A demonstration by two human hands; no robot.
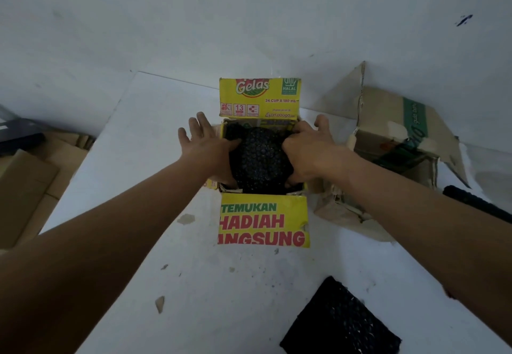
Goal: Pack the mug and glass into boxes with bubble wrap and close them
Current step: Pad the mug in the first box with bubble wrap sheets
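White counter is carrying everything, head view looking down. Yellow box is sitting mid-counter, flaps open: far flap standing up, near flap lying toward the camera. Brown box is sitting just right of it, open, torn, tipped on its side; something dark is showing inside but too unclear to name. Flat cardboard is lying off the counter's left edge.

Black bubble-wrap bundle is sitting in the yellow box's opening, rising above the rim; whatever it holds is hidden by the wrap. Loose black wrap sheet is lying flat on the counter near the bottom edge, well apart from both hands. A black roll is poking in at the right edge behind the right forearm.

Left hand is pressing flat against the bundle's left side, fingers spread apart and pointing away over the box's left wall, not gripping. Right hand is curling around the bundle's right side, fingers digging into the wrap at the far right corner, thumb out. Bundle is lying between the two hands, touching both.
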